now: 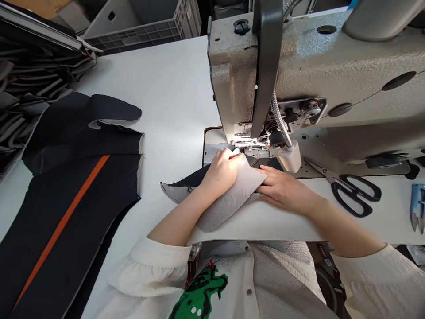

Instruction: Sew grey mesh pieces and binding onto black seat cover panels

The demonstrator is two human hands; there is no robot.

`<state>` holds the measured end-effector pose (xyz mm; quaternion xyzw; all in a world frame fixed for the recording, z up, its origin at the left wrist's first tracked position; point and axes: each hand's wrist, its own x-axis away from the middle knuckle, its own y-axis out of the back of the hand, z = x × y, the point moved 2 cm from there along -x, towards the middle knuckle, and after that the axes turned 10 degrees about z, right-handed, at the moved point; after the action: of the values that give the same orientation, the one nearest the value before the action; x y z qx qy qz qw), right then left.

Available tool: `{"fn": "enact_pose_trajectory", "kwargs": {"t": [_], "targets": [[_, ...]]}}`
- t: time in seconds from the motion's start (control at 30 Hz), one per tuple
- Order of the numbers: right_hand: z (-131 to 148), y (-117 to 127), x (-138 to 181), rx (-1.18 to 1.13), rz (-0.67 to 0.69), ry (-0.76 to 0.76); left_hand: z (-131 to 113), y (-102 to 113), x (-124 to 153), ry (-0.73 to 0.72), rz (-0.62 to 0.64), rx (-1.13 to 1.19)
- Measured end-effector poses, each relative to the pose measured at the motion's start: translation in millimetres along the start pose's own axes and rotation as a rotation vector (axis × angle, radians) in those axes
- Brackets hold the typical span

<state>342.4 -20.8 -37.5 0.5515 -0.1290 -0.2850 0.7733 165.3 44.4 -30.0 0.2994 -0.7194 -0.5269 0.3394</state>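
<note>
A grey mesh fabric piece (232, 197) with a dark underside lies on the white table under the presser foot of the sewing machine (299, 66). My left hand (221, 170) rests on top of the fabric, fingers curled and pinching its edge right at the needle area (239, 148). My right hand (282, 188) lies flat on the table, its fingers stretched under the fabric's right edge and pressing it down.
A stack of black fabric panels with an orange stripe (76, 195) lies at the left. Black-handled scissors (352, 188) and blue thread snips (417, 206) lie at the right. A grey crate (146, 24) stands at the back. Dark stacked pieces (26, 84) fill the far left.
</note>
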Motion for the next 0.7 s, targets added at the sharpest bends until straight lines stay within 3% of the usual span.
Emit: {"fn": "enact_pose_trajectory", "kwargs": {"t": [0.27,0.53,0.7], "targets": [[-1,-1,1,0.052,-0.032,0.013,2,2,-5,-0.034,-0.008,0.009],[24,-35,-24,0.178,-0.231,-0.162,7,0,-11,-0.122,-0.034,-0.078],[31,-40,-23,0.148,-0.102,-0.149,2,4,-5,-0.089,-0.045,-0.205]]}}
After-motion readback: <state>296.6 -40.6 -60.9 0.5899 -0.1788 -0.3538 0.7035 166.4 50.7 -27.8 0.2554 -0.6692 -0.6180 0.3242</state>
